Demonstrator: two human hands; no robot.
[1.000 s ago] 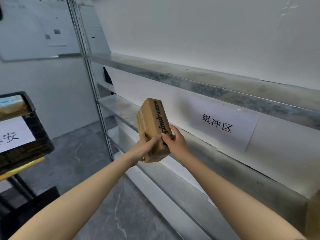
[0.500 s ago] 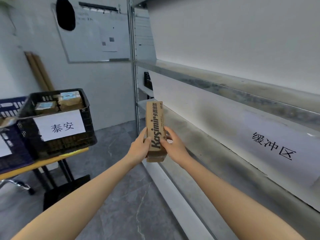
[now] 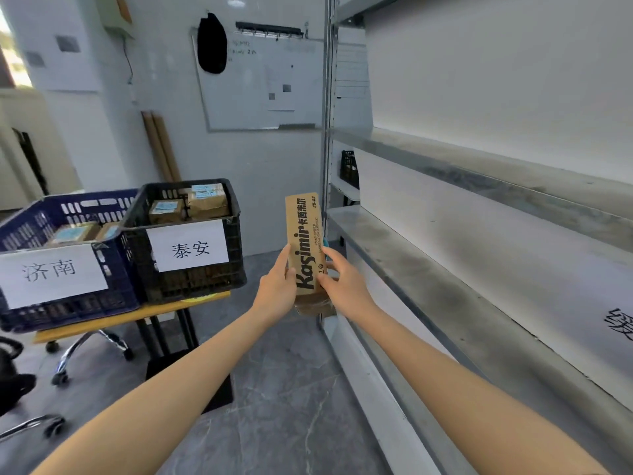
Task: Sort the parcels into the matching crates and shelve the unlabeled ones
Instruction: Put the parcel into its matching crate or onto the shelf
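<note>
A brown cardboard parcel (image 3: 304, 234) printed "Kasimir" stands on end in mid-air in front of me. My left hand (image 3: 276, 284) grips its left side and my right hand (image 3: 342, 283) grips its right side, fingers curled round the lower half. A black crate (image 3: 205, 275) with a white paper label holds several labelled parcels. Beside it on the left sits a blue crate (image 3: 116, 296) with its own paper label and parcels inside. The metal shelf (image 3: 404, 255) runs along the right.
Both crates rest on a yellow-topped table (image 3: 137, 317). An office chair base (image 3: 85, 347) stands under it, and a dark bag (image 3: 13, 378) lies at the far left. A whiteboard (image 3: 260, 87) hangs on the back wall. A small black basket (image 3: 349, 169) sits at the shelf's far end.
My view has swung left from the shelf toward the crates. The parcel has turned upright so its printed face shows, and both hands still hold it.
</note>
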